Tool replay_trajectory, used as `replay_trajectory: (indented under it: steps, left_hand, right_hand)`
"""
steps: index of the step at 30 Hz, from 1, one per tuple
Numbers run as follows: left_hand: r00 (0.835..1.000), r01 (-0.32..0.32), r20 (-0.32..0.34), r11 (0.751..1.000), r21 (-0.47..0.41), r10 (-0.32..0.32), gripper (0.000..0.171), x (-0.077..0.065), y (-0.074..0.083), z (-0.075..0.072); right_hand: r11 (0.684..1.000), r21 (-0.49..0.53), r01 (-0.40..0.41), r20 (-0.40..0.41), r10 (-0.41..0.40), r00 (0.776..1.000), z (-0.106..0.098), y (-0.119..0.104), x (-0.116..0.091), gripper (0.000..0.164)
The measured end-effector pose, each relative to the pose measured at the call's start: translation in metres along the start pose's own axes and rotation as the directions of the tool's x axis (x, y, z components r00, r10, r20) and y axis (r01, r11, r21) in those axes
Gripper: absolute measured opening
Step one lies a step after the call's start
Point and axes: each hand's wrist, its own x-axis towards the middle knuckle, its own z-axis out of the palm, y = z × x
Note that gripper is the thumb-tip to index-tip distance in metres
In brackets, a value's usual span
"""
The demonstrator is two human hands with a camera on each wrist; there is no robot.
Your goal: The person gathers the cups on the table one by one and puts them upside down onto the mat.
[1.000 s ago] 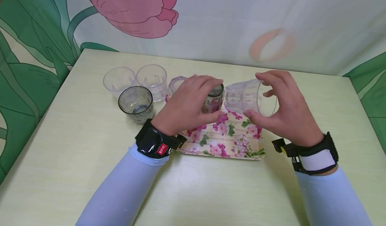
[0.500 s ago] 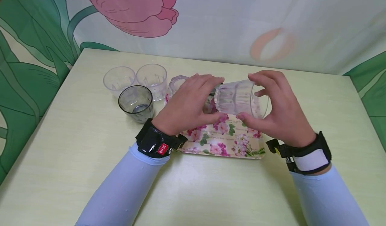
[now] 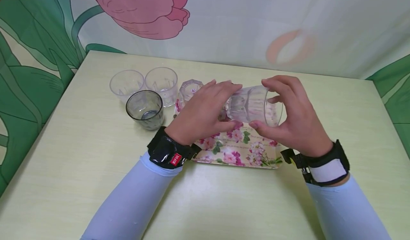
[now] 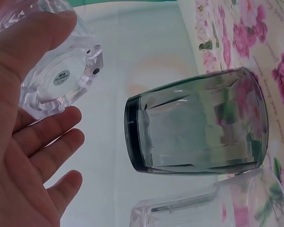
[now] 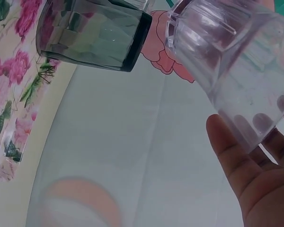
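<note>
Sideways, clear cup [image 3: 251, 103] is clamped in grip of right hand [image 3: 298, 122] near rim, apparently leaving base free toward left hand [image 3: 205, 113], whose grip is spread around it; contact uncertain.

The sleeved left forearm [image 3: 134, 201] and right forearm [image 3: 346, 208] reach forward and slant inward. The left hand [image 3: 205, 108] shows its back to the head view, left thumb [image 3: 224, 126] spread well away from the loosely bent left fingers [image 4: 61, 151]. Near but apart, the right hand [image 3: 294, 119] faces it, right thumb [image 3: 267, 129] below, right fingers [image 3: 285, 87] curved above, gripping.
</note>
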Motion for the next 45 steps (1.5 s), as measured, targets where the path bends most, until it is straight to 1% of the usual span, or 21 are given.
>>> replay_trajectory:
  steps: [5,10,16,20,29,33,36,40,45]
  left_hand:
    - [1.0,-0.009,-0.004,1.0,0.008,0.009,0.078,0.0,0.0,0.001]
    - [1.0,-0.01,-0.01,1.0,-0.01,0.01,0.078,0.0,-0.001,0.001]
    - [0.999,-0.046,-0.023,0.998,-0.046,0.045,0.075,-0.001,-0.003,0.001]
    - [0.998,-0.06,-0.024,0.996,-0.064,0.058,0.074,-0.002,-0.005,0.0]
    - [0.998,-0.063,-0.031,0.996,-0.07,0.061,0.074,-0.002,-0.006,-0.003]
    - [0.997,-0.065,-0.032,0.996,-0.067,0.063,0.073,-0.002,-0.006,-0.003]
    - [0.998,-0.058,-0.027,0.996,-0.071,0.056,0.073,-0.002,-0.005,-0.004]
    - [0.999,-0.044,-0.009,0.995,-0.091,0.043,0.073,-0.002,-0.004,-0.005]
    - [0.999,-0.042,0.001,0.993,-0.114,0.042,0.072,-0.003,-0.003,-0.007]
  right_hand:
    - [1.0,0.003,0.002,0.0,-0.002,1.0,0.0,-0.001,0.0,0.077]
    - [1.0,0.006,0.005,0.01,-0.005,1.0,0.0,-0.001,-0.001,0.077]
    - [0.999,-0.05,0.004,0.032,-0.002,0.999,-0.002,0.0,-0.002,0.079]
    - [0.997,-0.075,-0.011,0.05,0.015,0.999,-0.003,0.001,-0.003,0.081]
    - [0.996,-0.083,-0.039,0.093,0.046,0.995,-0.006,0.007,-0.009,0.09]
    - [0.996,-0.076,-0.038,0.085,0.044,0.995,-0.005,0.01,-0.011,0.089]
    - [0.997,-0.06,-0.052,0.081,0.056,0.995,-0.004,0.011,-0.013,0.087]
    - [0.997,-0.037,-0.067,0.094,0.07,0.993,-0.003,0.014,-0.014,0.083]
    - [0.996,-0.034,-0.087,0.12,0.091,0.989,-0.003,0.017,-0.016,0.081]
